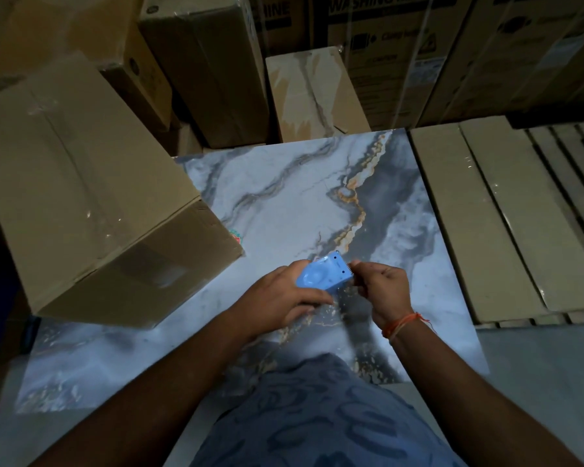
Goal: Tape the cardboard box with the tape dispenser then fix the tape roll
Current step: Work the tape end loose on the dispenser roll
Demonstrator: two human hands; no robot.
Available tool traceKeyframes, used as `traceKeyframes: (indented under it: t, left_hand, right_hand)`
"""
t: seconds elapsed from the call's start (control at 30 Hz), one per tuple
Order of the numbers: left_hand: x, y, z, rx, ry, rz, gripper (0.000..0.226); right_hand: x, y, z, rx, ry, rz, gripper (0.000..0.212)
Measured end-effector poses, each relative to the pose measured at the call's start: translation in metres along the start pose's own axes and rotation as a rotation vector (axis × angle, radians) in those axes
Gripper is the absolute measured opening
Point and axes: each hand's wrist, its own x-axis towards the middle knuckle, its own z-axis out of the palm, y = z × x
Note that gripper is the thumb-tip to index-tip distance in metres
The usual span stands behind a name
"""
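A small blue tape dispenser is held over the marble-patterned floor, its toothed cutter pointing right. My left hand grips its body from the left and below. My right hand pinches at the cutter end, fingers closed there; whether tape is between them I cannot tell. The tape roll itself is hidden inside the dispenser. The large cardboard box lies to the left, with shiny clear tape along its top seam.
Tall cartons stand stacked at the back. Flat long cartons lie in a row on the right. The marbled tile stretches between them. An orange thread sits on my right wrist.
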Motion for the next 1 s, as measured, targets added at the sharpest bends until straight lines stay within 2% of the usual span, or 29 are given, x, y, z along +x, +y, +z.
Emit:
traceKeyframes:
  t: [0.17,0.57,0.73,0.83,1.0]
  left_hand:
    - [0.0,0.004,-0.015,0.014,0.02,-0.009,0.032]
    - [-0.015,0.017,-0.019,0.052,-0.02,-0.058,0.031]
    - [-0.033,0.008,-0.017,0.076,-0.13,-0.111,0.031]
    - [-0.044,0.0,-0.014,0.071,-0.186,-0.149,0.032]
    - [-0.026,0.005,-0.01,0.158,-0.281,-0.163,0.039]
  right_hand:
    - [0.007,-0.003,-0.002,0.069,-0.012,0.06,0.016]
    - [0.007,0.008,-0.005,0.075,-0.078,0.045,0.022]
    - [0.017,-0.01,-0.023,0.141,0.02,0.039,0.019]
    - [0.023,-0.019,-0.036,0.072,-0.07,-0.021,0.019]
    - [0.025,-0.016,-0.032,0.048,-0.114,-0.037,0.021]
